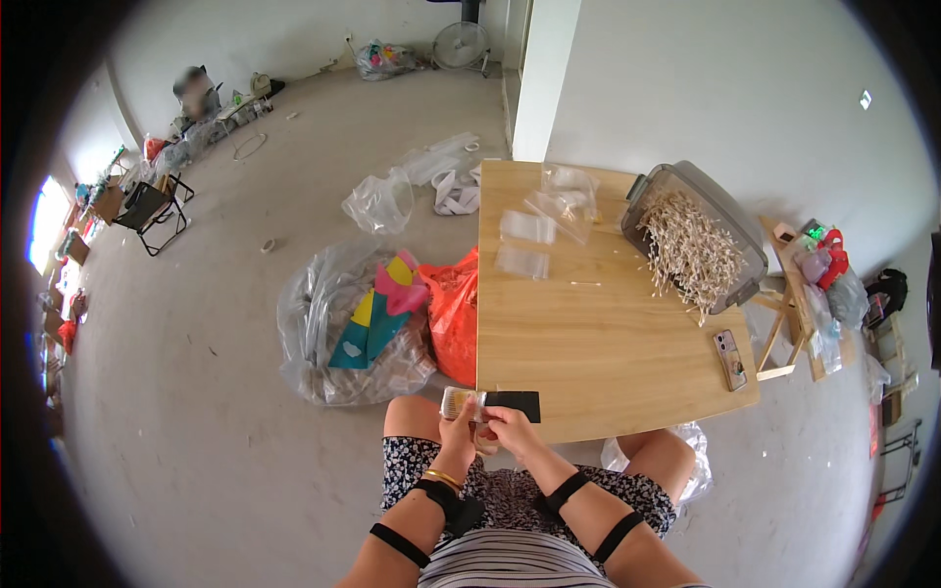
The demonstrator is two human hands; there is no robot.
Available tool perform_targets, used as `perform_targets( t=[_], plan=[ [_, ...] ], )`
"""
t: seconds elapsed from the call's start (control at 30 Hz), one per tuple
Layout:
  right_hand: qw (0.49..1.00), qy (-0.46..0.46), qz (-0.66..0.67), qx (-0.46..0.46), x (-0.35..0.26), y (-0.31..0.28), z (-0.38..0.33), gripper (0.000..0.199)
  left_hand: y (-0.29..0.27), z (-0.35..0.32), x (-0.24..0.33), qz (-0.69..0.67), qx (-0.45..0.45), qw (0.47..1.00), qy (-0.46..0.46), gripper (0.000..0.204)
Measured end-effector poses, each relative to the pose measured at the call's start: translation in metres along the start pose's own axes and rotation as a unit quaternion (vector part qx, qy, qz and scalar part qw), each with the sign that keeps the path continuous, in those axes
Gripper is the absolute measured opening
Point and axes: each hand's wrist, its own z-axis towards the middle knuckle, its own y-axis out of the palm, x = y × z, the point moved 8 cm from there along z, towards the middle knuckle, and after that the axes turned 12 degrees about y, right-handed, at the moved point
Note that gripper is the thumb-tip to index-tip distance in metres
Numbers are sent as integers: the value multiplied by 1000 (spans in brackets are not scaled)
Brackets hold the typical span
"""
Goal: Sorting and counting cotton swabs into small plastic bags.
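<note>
At the table's near left corner, my left hand [459, 426] is closed on a small clear plastic bag [454, 400] that appears packed with cotton swabs. My right hand [505, 427] is closed too, its fingertips pinched at the bag's right end. Just beyond those fingers a flat black rectangular piece [520, 402] shows; whether it is held or lies on the table I cannot tell. Farther right, a grey plastic bin [750, 235] lies tipped, a heap of cotton swabs [691, 250] spilling from it. One loose swab [586, 284] rests mid-table.
Small clear bags [524, 227] lie at the far left of the wooden table [588, 353]. A phone [729, 359] sits near its right edge. On the floor to the left stand a large clear sack [323, 304] and a red bag [456, 314]. A folding chair [152, 211] is farther off.
</note>
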Motion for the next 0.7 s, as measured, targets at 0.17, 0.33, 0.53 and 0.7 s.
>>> perform_targets(
  t=[0.17, 0.33, 0.53, 0.7],
  plan=[
    [994, 3, -85, 71, 6, -28, 10, 32, 12, -4, 1, -22, -24, 999, -16, 32],
    [996, -21, -83, 24, 1, 0, 7, 30, -6, 7, -3, -25, -13, 999, -38, 35],
    [985, -129, -115, -6, -16, 25, 4, 36, -23, 18, 24, -14, -23, 999, -33, 32],
    [959, -221, -179, 7, -85, 56, -61, 29, -23, 4, 79, -115, -100, 988, -31, 32]
  ],
)
